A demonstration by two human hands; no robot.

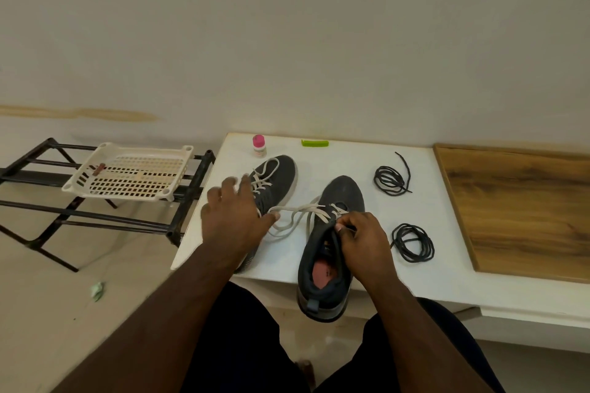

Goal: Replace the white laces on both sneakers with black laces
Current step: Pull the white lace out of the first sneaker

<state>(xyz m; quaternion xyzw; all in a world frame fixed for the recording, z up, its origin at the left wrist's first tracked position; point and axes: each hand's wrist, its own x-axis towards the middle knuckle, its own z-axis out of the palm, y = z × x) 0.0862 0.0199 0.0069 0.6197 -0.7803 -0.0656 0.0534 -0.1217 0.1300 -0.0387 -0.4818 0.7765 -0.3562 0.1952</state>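
Two dark sneakers sit on a white table (pixel 431 233). The near sneaker (pixel 332 252) is right under the right hand (pixel 364 239). Its heel hangs a little over the table edge, close to the person's lap. The right hand is curled at the top of this shoe, by the tongue, and its fingertips pinch the white lace (pixel 300 214) there. The loose loops of that lace run from the right hand across the table to the left hand (pixel 233 214). The left hand has its fingers spread out and mostly straight. Its thumb touches the lace loop, but I cannot tell if it grips it.

The far sneaker (pixel 276 182) lies just past the left hand, partly hidden under it. It has its own white lace (pixel 265 174) in it, with a loop near the toe.

Two black laces wait on the table, to the right of the right hand. One coiled black lace (pixel 413 242) is just beside that hand. The other black lace (pixel 391 180) is farther away, past the near sneaker's toe.

Beyond the left hand's fingers stands a small bottle with a pink cap (pixel 259 145). A green comb (pixel 315 143) lies near it, by the wall.

Well off to the left of the left hand, a white plastic basket (pixel 127 175) sits on a dark metal rack (pixel 95 217). A small brown thing (pixel 98 169) lies in it; I cannot tell what it is.

A brown wooden board (pixel 523 210) lies far right of the right hand.
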